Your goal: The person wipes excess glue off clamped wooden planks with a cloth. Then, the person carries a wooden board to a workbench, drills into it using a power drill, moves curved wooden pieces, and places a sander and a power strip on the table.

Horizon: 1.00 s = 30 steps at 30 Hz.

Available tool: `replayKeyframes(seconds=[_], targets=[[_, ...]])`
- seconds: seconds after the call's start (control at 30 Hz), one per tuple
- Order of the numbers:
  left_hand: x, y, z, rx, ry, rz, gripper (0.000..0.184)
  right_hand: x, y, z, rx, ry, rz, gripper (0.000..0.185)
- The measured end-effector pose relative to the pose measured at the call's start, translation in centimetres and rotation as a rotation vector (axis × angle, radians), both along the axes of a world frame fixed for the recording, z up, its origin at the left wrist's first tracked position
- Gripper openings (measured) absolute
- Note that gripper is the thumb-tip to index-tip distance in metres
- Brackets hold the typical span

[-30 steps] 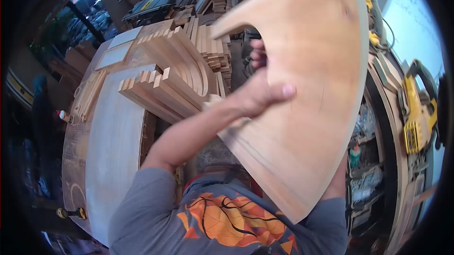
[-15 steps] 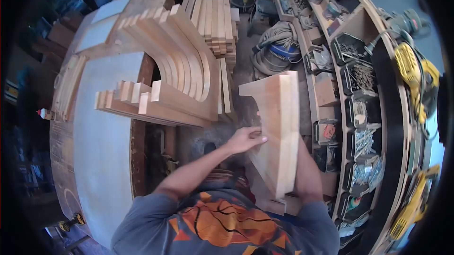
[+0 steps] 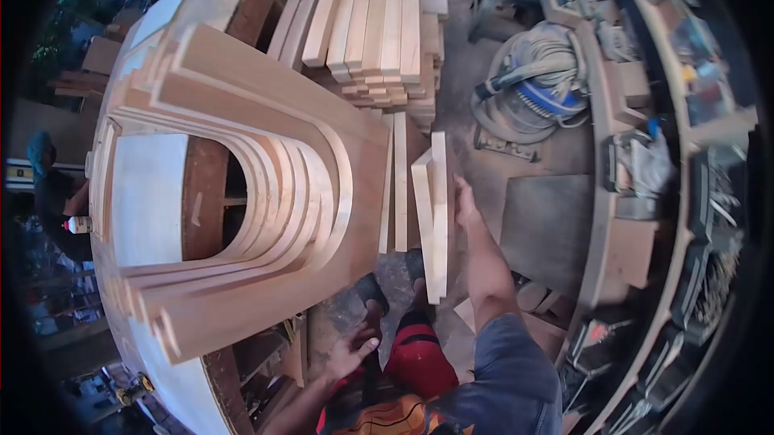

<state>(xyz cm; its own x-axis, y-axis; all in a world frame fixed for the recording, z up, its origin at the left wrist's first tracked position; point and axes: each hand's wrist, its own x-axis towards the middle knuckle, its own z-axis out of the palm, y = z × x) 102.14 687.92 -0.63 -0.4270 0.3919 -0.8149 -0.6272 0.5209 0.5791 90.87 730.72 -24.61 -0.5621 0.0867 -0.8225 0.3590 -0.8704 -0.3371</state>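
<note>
My right hand is on the far side of an upright wooden panel, its fingers partly hidden behind the wood. The panel stands low, beside other upright boards near my feet. My left hand hangs over my leg with its fingers apart and holds nothing. Left of the panel, a row of U-shaped wooden pieces rests on the workbench, their curved openings facing left.
Beyond the upright boards lies a stack of wooden planks. A vacuum with a coiled hose sits on the floor. Shelves with bins line the right. Another person is at the far left. A white bottle is at the bench edge.
The wooden panel has gone down and left to beside the upright boards. My left hand has let go of it and moved down toward my leg. The view has shifted toward the floor.
</note>
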Motion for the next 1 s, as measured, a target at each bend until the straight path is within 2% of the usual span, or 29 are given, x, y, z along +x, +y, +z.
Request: replayKeyframes(seconds=[0.03, 0.1, 0.13, 0.17, 0.23, 0.3, 0.33, 0.43, 0.53, 0.6, 0.67, 0.73, 0.77, 0.83, 0.9, 0.93, 1.0], targets=[[0.1, 0.1, -0.2, -0.024, -0.02, 0.015, 0.075, -1.1, 0.5, -1.9, -0.024, -0.02, 0.015, 0.074], [-0.1, 0.6, 0.1, -0.137, -0.019, -0.019, 0.075, -3.8, 1.1, -4.6, 0.092, -0.016, -0.025, 0.078], [0.6, 1.0, -0.1, -0.127, -0.01, 0.14, 0.064, -5.1, 1.5, -6.1, 0.076, -0.017, -0.008, 0.078], [0.4, 1.0, -0.7, -0.143, -0.012, 0.157, 0.064, -6.0, 1.8, -7.5, 0.06, 0.018, -0.011, 0.079], [0.4, 0.3, -0.2, -0.296, 0.022, -0.058, 0.06, -5.5, 0.8, -8.9, 0.026, 0.028, -0.008, 0.08], [1.1, -1.3, -0.9, -0.324, 0.044, -0.068, 0.064, -4.8, 0.0, -7.9, 0.118, 0.044, 0.005, 0.076], [0.8, -1.3, -0.5, -0.356, 0.039, -0.072, 0.066, -4.5, -0.4, -7.9, 0.085, 0.123, -0.041, 0.072], [1.6, -2.7, -0.8, -0.366, -0.009, -0.048, 0.072, -4.9, -0.9, -8.5, 0.052, 0.099, -0.116, 0.069], [0.9, -2.3, 0.0, -0.473, 0.032, -0.237, 0.072, -4.3, -1.0, -9.1, 0.017, 0.209, -0.095, 0.067], [-2.0, 1.8, 1.0, -0.363, 0.206, -0.408, 0.07, -3.4, -1.2, -11.7, 0.084, 0.149, -0.043, 0.067], [-5.7, 8.7, -0.3, -0.144, 0.559, -0.508, 0.07, -2.8, -1.6, -14.8, 0.16, 0.1, 0.018, 0.066], [-10.6, 16.6, -4.0, 0.038, 0.754, -0.472, 0.085, -2.8, -1.0, -16.3, 0.14, 0.205, 0.002, 0.081], [-13.2, 20.6, -6.1, 0.047, 0.871, -0.388, 0.093, -2.8, -0.6, -16.2, 0.139, 0.24, -0.004, 0.087], [-16.8, 25.7, -12.8, -0.173, 0.948, -0.309, 0.102, -2.7, -1.1, -13.8, -0.108, 0.104, 0.024, 0.079], [-18.5, 28.5, -13.8, -0.224, 0.936, -0.298, 0.106, -2.5, -1.2, -9.4, -0.017, 0.059, 0.067, 0.074], [-19.5, 29.4, -14.2, -0.29, 0.931, -0.313, 0.11, -2.2, -1.3, -9.6, 0.108, 0.126, 0.085, 0.072], [-21.8, 30.5, -14.6, -0.318, 0.976, -0.422, 0.111, -2.6, -1.7, -9.9, 0.109, 0.132, 0.041, 0.073]])
